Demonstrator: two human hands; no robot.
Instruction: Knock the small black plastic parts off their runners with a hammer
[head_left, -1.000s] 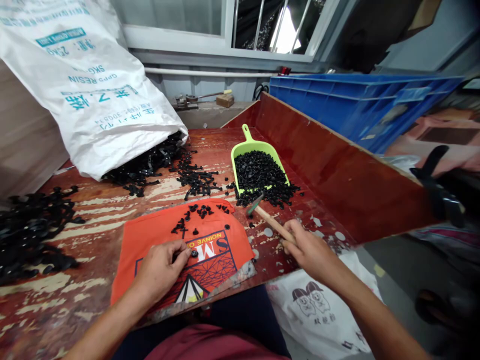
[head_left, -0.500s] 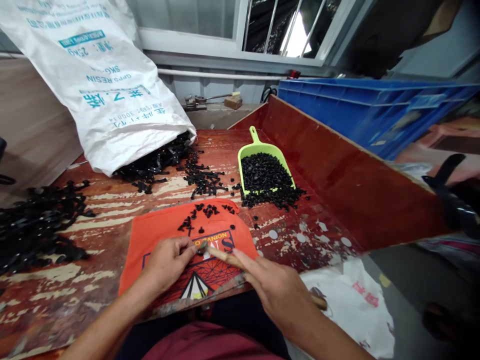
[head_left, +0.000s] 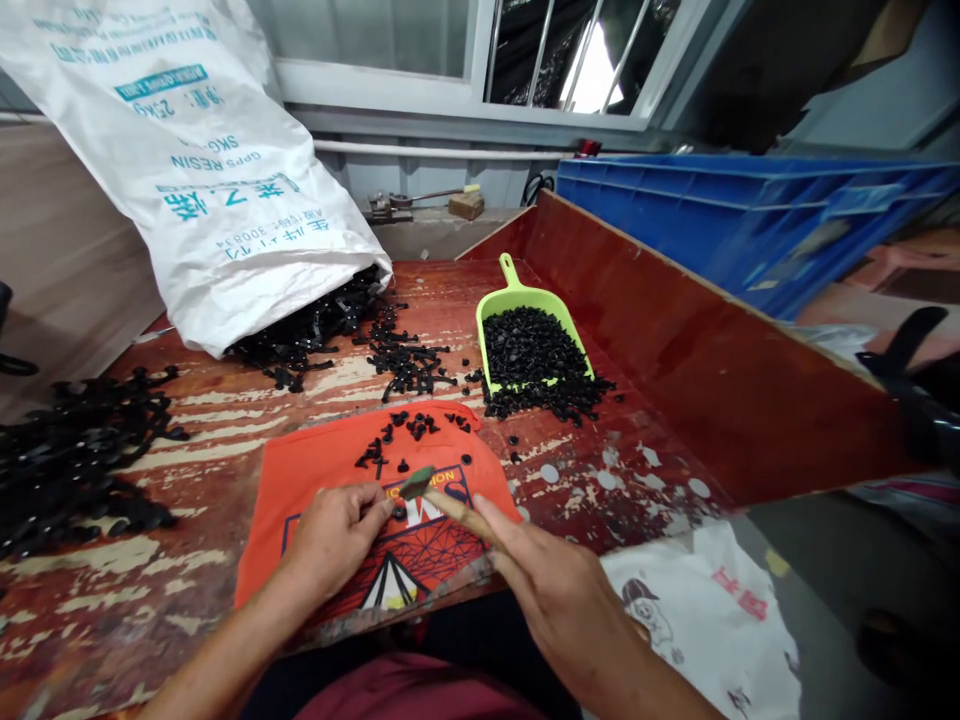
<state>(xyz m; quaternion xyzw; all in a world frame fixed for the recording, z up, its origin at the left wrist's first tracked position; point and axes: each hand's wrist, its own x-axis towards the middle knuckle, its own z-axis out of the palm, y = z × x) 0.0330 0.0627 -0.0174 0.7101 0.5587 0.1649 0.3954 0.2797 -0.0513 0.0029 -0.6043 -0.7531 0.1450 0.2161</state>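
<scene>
My right hand (head_left: 551, 575) is closed around the wooden handle of a small hammer (head_left: 459, 512). Its greenish head is raised a little over an orange cloth (head_left: 307, 465) with a printed design. On that cloth rests my left hand (head_left: 341, 525), thumb and forefinger pinched at a small black plastic part (head_left: 399, 512). The hammer head hovers just above and beyond this part. Several similar black parts (head_left: 420, 425) lie scattered on the cloth's far side.
A lime-green dustpan (head_left: 510, 290) heaped with black parts sits beyond the cloth. At far left, a white sack (head_left: 247, 190) spills black pieces onto the worn red table (head_left: 225, 400). A pile of black strips (head_left: 82, 460) lies left. The red side board (head_left: 637, 320) borders a blue crate (head_left: 675, 220).
The hammer head has lifted up and away from the black part, tilting slightly. My left hand stays nearly in place with its fingertips at the part.
</scene>
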